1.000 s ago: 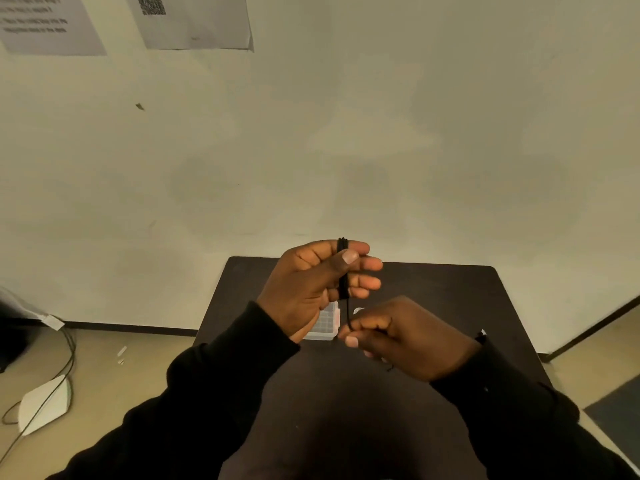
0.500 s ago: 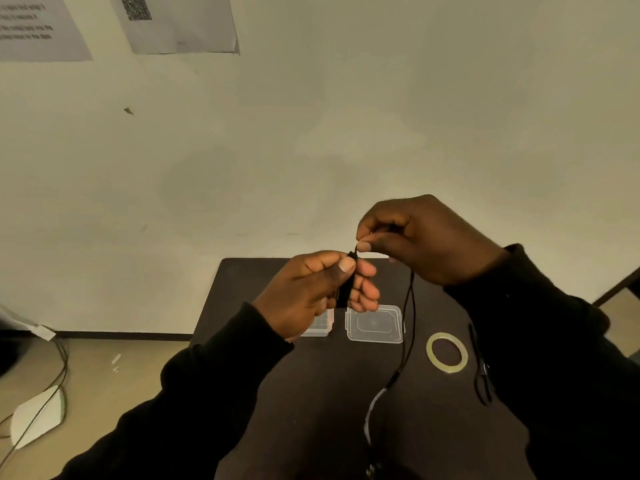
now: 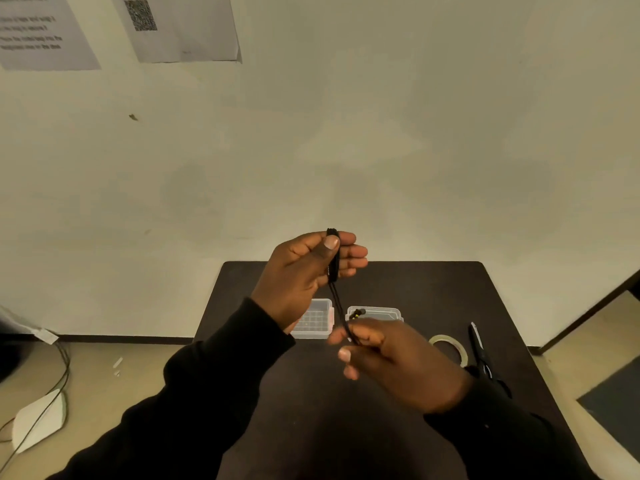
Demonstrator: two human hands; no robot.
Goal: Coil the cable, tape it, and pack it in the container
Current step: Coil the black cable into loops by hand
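Head view: I am watching the raised left hand (image 3: 304,271) pinching the coiled cable (image 3: 333,258). The lower right hand (image 3: 394,362) is gripping its loose strands.

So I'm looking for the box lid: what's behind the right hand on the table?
The right hand covers most of a clear lid; only its far edge shows. The tape roll is partly hidden too.

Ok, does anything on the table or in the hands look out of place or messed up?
Nothing stands out. The left hand pinches the coiled cable and the right hand holds its loose strand. The container, lid, tape roll and scissors lie tidily on the table.
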